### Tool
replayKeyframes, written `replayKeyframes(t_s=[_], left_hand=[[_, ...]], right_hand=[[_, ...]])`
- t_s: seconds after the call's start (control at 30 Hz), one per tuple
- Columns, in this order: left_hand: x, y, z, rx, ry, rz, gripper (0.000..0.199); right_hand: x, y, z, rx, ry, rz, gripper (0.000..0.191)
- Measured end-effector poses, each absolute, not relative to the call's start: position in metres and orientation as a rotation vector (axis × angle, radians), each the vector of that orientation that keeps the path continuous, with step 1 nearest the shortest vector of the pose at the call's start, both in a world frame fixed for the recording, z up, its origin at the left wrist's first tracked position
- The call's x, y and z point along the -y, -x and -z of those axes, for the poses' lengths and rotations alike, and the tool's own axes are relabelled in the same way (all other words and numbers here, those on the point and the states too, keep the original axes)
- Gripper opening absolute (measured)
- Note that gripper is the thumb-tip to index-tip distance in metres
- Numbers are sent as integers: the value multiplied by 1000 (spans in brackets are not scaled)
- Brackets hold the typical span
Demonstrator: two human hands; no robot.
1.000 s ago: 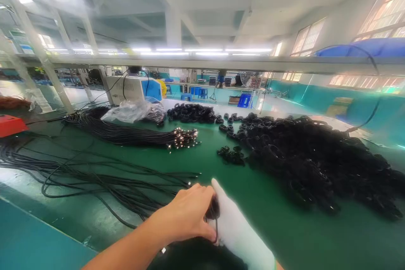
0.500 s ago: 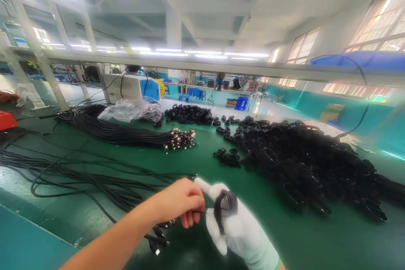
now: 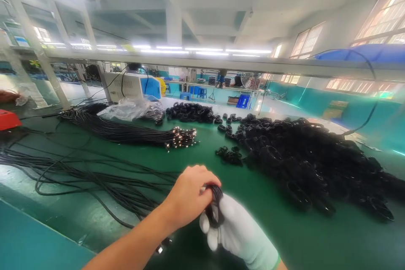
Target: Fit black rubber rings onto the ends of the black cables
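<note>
A small coil of black cable (image 3: 215, 207) is held between both hands near the bottom middle. My left hand (image 3: 193, 194), bare, is closed over the coil's upper left side, thumb and fingers gripping it. My right hand (image 3: 232, 228), in a white glove, wraps the coil from the right, its fingertips curled under it. Left of the hands, loose black cables (image 3: 104, 181) stretch across the green table (image 3: 177, 158). A few cable plugs (image 3: 163, 245) show below my left forearm.
Behind lies a long cable bundle (image 3: 126, 130) with metal ends. A large pile of coiled black cables (image 3: 300, 156) fills the right, with a small heap of ties (image 3: 229, 155) beside it. Clear plastic (image 3: 126, 109) and a white-blue machine (image 3: 129, 87) stand behind.
My left hand has moved up and right onto the coil and now grips it. The coil has turned and shifted slightly left in my gloved right hand.
</note>
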State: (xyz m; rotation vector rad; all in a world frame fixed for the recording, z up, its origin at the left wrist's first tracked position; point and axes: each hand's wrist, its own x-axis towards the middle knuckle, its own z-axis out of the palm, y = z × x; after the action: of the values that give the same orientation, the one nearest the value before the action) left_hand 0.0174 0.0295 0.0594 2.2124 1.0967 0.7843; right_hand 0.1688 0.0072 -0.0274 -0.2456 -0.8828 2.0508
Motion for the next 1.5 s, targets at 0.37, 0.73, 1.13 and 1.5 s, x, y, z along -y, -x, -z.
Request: replayKeyframes(t_s=[0.37, 0.73, 1.13, 1.5], left_hand=[[-53, -6, -41, -1089, -1895, -699, 25], [-18, -12, -20, -966, -1324, -816, 7], [-22, -6, -12, -1249, -2221, -957, 41], [-34, -4, -38, -1249, -1955, -969, 18]], right_hand=[[-7, -160, 12, 969, 571, -1901, 48], [-5, -160, 4, 1050, 659, -1853, 43], [-4, -157, 11, 1047, 680, -1879, 53], [-7, -170, 22, 890, 348, -2180, 54]])
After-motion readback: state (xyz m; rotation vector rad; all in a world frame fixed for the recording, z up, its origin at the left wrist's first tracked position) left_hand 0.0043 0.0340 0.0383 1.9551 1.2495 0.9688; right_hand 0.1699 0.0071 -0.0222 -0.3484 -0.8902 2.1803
